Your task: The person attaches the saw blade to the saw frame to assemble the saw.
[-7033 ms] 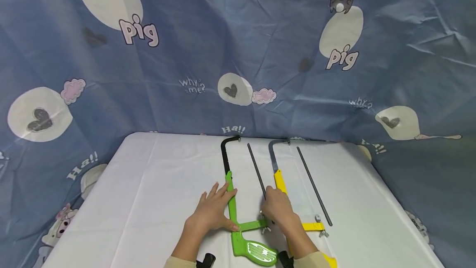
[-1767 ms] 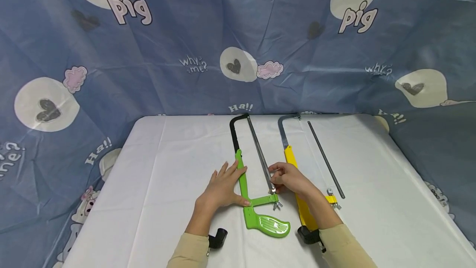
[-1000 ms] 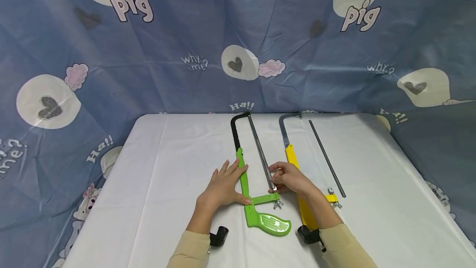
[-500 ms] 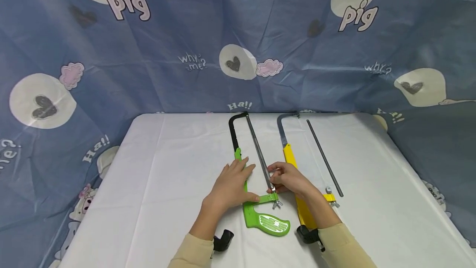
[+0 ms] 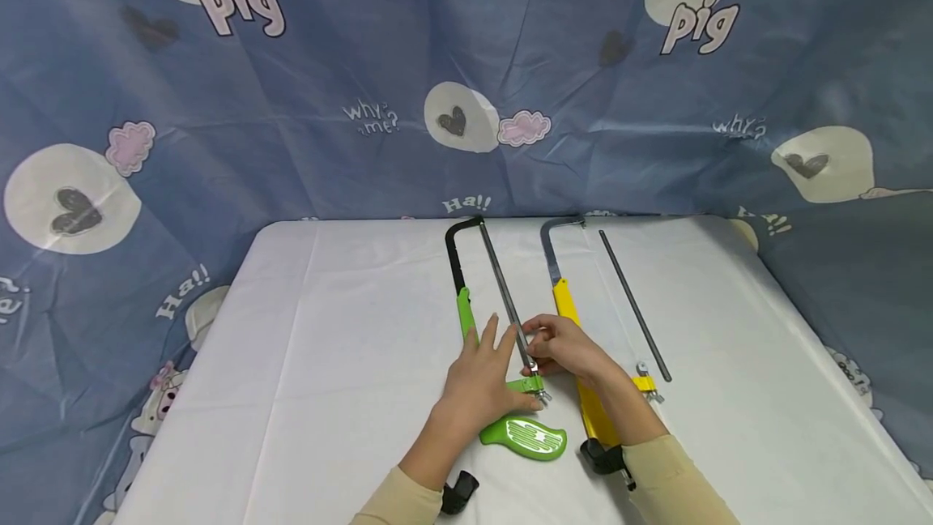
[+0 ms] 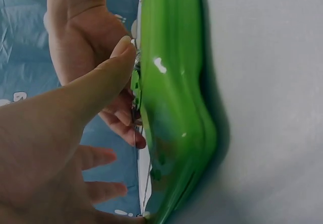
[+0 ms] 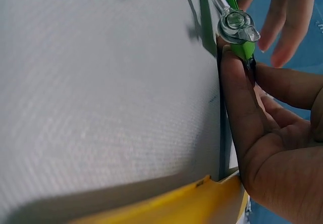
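Green-handled hacksaw lies before us on the white table, its blade pinched near the lower end by our right hand; our left hand spreads its fingers apart above, thumb at the wing nut.

green saw: bright green, with a black front arm and a white striped panel on the green grip. yellow saw: yellow, with a grey front section. first blade, at the green saw: grey. second blade, beside the yellow saw: dark grey (deeper in tone than the first). wing nut: silver. sleeves: beige. wrist mounts: black. tablecloth: white. backdrop: blue, printed with pale ovals, dark grey hearts, pink clouds and whitish lettering.
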### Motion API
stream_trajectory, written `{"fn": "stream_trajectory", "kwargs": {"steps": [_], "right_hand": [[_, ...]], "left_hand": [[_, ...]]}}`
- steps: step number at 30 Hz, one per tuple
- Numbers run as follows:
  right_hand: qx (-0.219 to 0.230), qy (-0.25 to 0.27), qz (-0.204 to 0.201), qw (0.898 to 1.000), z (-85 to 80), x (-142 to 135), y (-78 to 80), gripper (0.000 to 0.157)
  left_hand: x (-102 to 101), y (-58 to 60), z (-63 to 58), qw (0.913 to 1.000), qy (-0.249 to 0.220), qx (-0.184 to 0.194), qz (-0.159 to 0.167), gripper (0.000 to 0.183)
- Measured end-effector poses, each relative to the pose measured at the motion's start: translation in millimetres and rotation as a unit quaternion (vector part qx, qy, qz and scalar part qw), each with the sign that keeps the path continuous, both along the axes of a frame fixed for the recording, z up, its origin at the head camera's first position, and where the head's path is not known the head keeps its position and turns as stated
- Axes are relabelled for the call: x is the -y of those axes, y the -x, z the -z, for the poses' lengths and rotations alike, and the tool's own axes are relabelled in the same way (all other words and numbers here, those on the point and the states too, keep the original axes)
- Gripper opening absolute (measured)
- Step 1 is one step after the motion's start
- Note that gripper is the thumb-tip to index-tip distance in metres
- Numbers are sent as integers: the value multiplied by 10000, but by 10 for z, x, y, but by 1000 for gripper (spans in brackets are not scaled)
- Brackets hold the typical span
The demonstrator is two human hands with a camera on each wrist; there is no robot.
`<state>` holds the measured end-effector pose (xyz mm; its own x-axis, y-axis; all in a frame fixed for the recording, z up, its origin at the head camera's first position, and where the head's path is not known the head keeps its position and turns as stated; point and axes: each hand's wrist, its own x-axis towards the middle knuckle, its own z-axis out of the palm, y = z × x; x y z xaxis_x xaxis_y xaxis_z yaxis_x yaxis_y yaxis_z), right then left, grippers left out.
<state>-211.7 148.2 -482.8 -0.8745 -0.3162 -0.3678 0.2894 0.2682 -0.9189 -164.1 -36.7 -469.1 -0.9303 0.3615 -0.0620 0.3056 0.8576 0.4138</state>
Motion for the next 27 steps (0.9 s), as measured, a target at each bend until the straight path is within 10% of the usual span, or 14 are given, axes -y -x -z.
{"fn": "stream_trajectory", "kwargs": {"steps": [27], "right_hand": [[-21, -38, 72, 10000, 0, 19, -18, 36]], "left_hand": [[-100, -49, 108, 9928, 742, -931, -167, 108]]}}
